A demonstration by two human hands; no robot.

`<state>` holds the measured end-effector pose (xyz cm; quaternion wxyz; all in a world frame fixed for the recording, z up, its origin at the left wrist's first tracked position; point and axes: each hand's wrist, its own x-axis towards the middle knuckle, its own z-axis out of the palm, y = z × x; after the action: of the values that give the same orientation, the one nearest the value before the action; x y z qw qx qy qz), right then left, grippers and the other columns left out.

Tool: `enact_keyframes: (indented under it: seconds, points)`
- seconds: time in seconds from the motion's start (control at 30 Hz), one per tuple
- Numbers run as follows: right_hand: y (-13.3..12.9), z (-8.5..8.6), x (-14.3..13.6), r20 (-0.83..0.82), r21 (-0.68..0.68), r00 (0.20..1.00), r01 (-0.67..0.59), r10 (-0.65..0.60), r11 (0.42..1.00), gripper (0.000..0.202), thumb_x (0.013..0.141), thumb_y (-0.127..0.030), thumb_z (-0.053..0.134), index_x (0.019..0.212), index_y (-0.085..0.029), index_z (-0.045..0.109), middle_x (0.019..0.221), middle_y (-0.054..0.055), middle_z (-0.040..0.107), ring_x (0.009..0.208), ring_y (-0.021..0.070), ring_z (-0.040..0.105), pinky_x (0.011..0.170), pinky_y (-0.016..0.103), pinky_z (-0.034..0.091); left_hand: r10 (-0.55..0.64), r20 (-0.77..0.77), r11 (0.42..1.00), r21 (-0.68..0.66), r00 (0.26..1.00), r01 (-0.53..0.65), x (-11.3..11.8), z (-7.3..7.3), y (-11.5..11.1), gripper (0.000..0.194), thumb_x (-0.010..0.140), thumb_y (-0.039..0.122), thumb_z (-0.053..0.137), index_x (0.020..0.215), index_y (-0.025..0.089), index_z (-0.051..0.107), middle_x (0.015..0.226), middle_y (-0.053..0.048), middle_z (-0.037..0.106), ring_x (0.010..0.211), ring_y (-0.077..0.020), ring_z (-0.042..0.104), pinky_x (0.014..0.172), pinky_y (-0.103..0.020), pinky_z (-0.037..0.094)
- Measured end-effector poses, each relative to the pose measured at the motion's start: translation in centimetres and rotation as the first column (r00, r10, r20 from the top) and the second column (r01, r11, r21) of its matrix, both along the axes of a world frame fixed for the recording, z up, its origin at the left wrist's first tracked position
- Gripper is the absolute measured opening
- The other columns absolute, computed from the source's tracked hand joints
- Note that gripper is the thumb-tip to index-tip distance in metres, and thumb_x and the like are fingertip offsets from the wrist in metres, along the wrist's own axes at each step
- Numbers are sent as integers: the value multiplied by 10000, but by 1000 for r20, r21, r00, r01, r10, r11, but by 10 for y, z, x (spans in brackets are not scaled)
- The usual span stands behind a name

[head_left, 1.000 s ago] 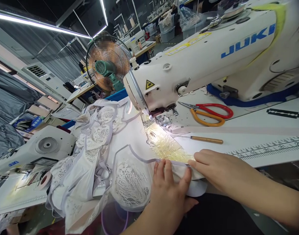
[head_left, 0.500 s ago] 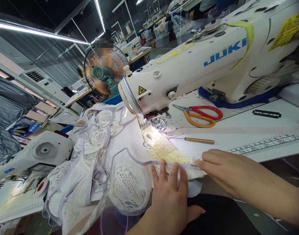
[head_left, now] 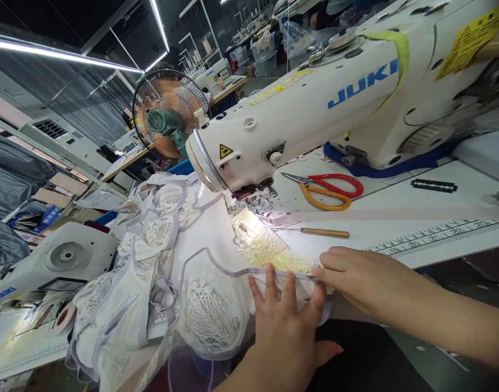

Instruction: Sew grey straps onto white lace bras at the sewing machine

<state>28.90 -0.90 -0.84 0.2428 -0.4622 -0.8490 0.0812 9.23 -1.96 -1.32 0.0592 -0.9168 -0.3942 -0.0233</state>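
A white lace bra [head_left: 214, 313] with lilac edging lies at the front edge of the sewing table. My left hand [head_left: 286, 321] rests on its band, fingers spread and pressing the fabric down, thumb out to the side. Beside it, my right hand [head_left: 364, 286] pinches the end of the band's lilac-trimmed edge between thumb and fingers. The fingertips of both hands are close together. Beyond them, a yellowish taped patch [head_left: 261, 250] leads to the lit needle area of a white JUKI sewing machine [head_left: 290, 114].
Scissors [head_left: 331, 190] with one red and one orange handle lie right of the needle. A wooden-handled awl [head_left: 325, 233] and a black razor blade [head_left: 433, 185] are nearby. More lace bras [head_left: 151, 245] are piled left. A second machine [head_left: 70, 256] and a fan [head_left: 168, 117] stand beyond.
My view has shifted slightly, so the scene sits further left. My left index finger has spread toward my right hand, which has come closer, still pinching the band's edge.
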Motion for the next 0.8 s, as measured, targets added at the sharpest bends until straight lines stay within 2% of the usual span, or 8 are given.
enact_keyframes:
  seconds: [0.13,0.33,0.47,0.57,0.8]
  points:
    - [-3,-3,7,14,11,1000,5,-5,1000,185,742,-47,489,758,-206,583,677,6,495,636,181,469,539,279,285,1,-18,999,38,1000,-1,1,0,0,988,509,687,690,1371,399,300,1292,-129,462,1230,-471,336,873,-740,300]
    - [-11,-5,20,56,74,998,8,-12,997,317,633,47,430,769,-197,580,684,13,506,631,177,479,548,275,305,-7,-20,999,33,1000,8,0,1,1,948,537,683,678,1365,404,310,1288,-130,461,1225,-470,344,857,-729,323]
    - [-12,-4,26,48,142,998,40,-47,989,299,703,13,414,816,-189,603,692,22,524,650,172,502,552,266,338,-5,-26,999,36,1000,6,0,1,0,976,520,673,698,1369,404,299,1290,-125,461,1232,-471,332,850,-743,317]
    - [-10,-4,20,33,192,996,80,-88,978,258,776,-52,417,866,-187,617,690,25,525,654,171,504,553,268,346,-1,-33,999,32,999,2,1,1,0,995,508,672,705,1372,411,287,1293,-121,462,1234,-469,330,847,-739,326]
    - [-3,-1,-4,26,79,999,43,-46,996,202,777,-63,451,775,-200,600,667,6,504,628,170,477,547,275,316,20,-36,1000,18,999,-19,1,2,0,990,515,678,696,1374,426,272,1315,-108,451,1246,-458,320,878,-728,312]
